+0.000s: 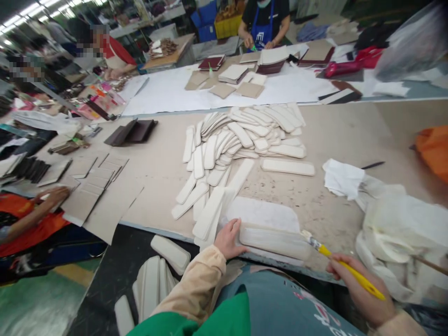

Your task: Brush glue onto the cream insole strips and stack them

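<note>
My right hand [362, 284] is closed round the yellow handle of a brush [324, 250]. The brush's bristles touch the right end of a stack of long, pale strips [273, 239] at the table's near edge. At the stack's left end rests my left hand [229, 239], fingertips against it; whether it grips the stack is hard to tell. A white sheet [268, 212] lies under and behind the stack. Loose cream strips [212, 212] lean just left of it, and a large heap of similar strips [241, 135] lies farther back.
More strips [152, 284] lie on a black surface at lower left. White cloths and a plastic bag [395, 224] are at right, near a dark pen [373, 165]. Dark folded pieces [131, 132] sit at left. Other people work at the left and across the table.
</note>
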